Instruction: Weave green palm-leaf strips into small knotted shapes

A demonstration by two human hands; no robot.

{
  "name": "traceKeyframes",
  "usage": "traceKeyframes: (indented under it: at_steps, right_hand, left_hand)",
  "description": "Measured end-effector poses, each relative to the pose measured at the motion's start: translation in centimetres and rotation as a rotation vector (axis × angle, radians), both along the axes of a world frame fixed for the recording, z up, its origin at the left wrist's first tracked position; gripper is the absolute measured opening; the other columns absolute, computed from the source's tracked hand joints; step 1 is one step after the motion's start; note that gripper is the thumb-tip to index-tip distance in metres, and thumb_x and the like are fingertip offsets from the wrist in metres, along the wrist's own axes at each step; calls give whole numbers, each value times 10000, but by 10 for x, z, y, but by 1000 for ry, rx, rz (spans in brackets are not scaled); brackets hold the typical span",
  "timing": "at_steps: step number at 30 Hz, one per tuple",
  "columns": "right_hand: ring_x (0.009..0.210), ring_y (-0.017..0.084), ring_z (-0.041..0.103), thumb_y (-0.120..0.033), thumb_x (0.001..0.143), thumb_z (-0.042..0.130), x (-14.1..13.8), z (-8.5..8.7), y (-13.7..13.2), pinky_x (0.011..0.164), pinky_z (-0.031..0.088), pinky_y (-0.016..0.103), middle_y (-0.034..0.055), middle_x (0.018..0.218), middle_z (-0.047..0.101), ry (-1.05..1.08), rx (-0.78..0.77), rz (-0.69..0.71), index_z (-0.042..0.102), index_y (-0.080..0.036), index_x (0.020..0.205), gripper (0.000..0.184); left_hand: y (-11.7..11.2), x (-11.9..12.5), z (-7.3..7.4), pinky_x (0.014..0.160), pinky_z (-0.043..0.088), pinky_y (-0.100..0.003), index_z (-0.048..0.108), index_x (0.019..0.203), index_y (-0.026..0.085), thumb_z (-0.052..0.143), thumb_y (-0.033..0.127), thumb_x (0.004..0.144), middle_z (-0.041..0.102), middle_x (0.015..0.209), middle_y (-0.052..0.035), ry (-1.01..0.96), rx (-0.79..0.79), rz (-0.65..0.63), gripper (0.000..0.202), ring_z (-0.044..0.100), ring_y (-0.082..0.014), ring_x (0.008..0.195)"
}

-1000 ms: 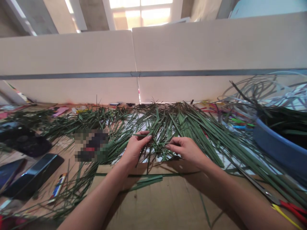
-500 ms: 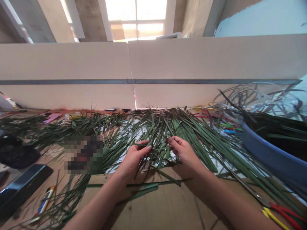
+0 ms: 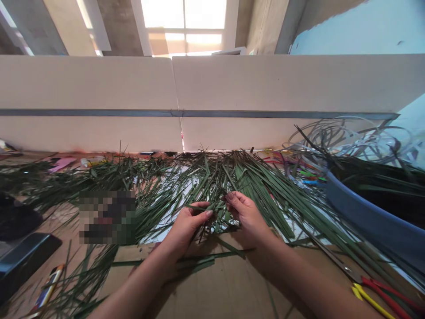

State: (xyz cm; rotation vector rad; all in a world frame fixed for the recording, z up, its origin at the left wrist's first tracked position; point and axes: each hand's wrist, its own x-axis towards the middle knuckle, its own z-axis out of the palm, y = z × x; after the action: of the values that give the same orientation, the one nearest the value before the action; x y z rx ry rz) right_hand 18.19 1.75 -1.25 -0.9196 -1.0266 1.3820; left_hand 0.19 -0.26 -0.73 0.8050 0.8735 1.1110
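Clock centred on the gap between the two hands, 12 pointing away from the person. Left hand [image 3: 186, 225], just off centre toward 8, is mostly closed: thumb and forefinger pinch a flat green strip [image 3: 195, 207] that lies across the fingers, the others curled beneath. Right hand [image 3: 247, 217], close in at 3, likewise nearly closed, thumb against forefinger on a thin dark strip [image 3: 222, 191] that pokes out toward 11; its far end is lost among the leaves. Hands near each other, apart. The leaf pile [image 3: 262, 177] spreads from 9 through 12 to 4, loose and tangled at left, long and fairly parallel at right, with white paper [image 3: 179, 177] showing through. Brown board [image 3: 229, 288] at 6, a few cut pieces [image 3: 202, 263] lying on it toward 7. Scissors [image 3: 347, 269] at 4, red and yellow handles, blades running under or among the long leaves, hard to tell which. Blue tub [image 3: 365, 206] at 3, dark strips in it and over its rim. Pale coils [image 3: 335, 133] at 2, by the partition [image 3: 239, 84] that stands across 12. Glue-like tube [image 3: 49, 285] and a dark glossy case [image 3: 26, 257] around 8; pixelated patch at 9, contents unreadable.
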Motion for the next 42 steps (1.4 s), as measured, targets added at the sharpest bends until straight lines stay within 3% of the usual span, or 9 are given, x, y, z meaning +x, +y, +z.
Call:
traceKeyframes:
  at_steps: [6, 12, 18, 24, 33, 42]
  right_hand:
    - [561, 116, 422, -659, 700, 810, 1, -1, 1, 550, 362, 265, -39, 634, 507, -13, 20, -1, 588, -207, 722, 504]
    - [545, 114, 400, -665, 666, 820, 7, 5, 5, 528, 336, 264, -45, 624, 476, -56, 23, -45, 560, -215, 704, 521]
    - [591, 138, 444, -692, 732, 738, 28, 19, 11, 573, 345, 280, -23, 636, 514, -368, 148, 58, 603, -209, 698, 503]
    - [634, 163, 491, -621, 790, 697, 40, 24, 14, 611, 365, 296, -9, 643, 558, -610, 194, 85, 642, -209, 720, 422]
    - [620, 158, 483, -640, 767, 692, 44, 33, 14, 623, 377, 301, -11, 625, 545, -650, 173, 108, 614, -206, 683, 450]
    - [597, 160, 480, -633, 735, 738, 43, 32, 12, 595, 353, 299, -5, 589, 568, -633, 169, 153, 642, -210, 632, 445]
  left_hand:
    - [-1, 0, 2, 773, 539, -282, 729, 1012, 143, 961, 324, 582, 770, 792, -30, 15, 11, -24, 521, 693, -151, 729]
    - [-1, -3, 7, 814, 529, -302, 723, 1015, 141, 935, 325, 604, 773, 865, -52, 57, 14, -29, 498, 692, -168, 786]
    - [-3, -12, 23, 750, 489, -280, 741, 1002, 152, 860, 309, 669, 733, 773, -17, 296, 62, -91, 387, 647, -156, 737]
    - [2, -19, 24, 769, 482, -305, 746, 956, 147, 837, 310, 659, 716, 756, -26, 376, 92, -162, 351, 635, -172, 739]
    - [12, -26, 16, 752, 476, -306, 742, 956, 141, 836, 322, 630, 709, 778, -32, 400, 119, -206, 384, 613, -159, 725]
    - [6, -26, 22, 773, 469, -318, 743, 929, 167, 773, 300, 687, 717, 779, -35, 513, 154, -266, 278, 627, -180, 754]
